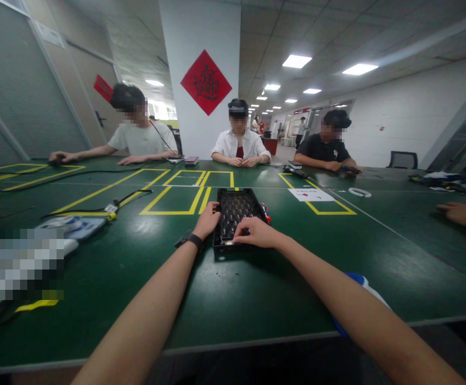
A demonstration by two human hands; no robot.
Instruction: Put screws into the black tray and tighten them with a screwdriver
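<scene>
A black open tray-like case (238,251), its inside filled with rows of small shiny parts or slots, lies on the green table in front of me. My left hand (207,220), with a dark band on its wrist, grips the case's left wall, thumb and fingers at the rim. Reaching over the near end of the case, my right hand (254,233) has its thumb and fingers pinched together low inside it. A small pale piece (228,243) shows by those fingertips; whether it is held I cannot tell. Beside the case's right wall is a red and silver item (265,213), partly hidden.
Yellow tape outlines (168,213) mark the green table (200,331). A white paper (311,195) and a white ring (359,192) lie right of the case. Cables and a blue-white item (76,224) are at left. Several people sit around; a co-worker's hand (459,213) rests at far right.
</scene>
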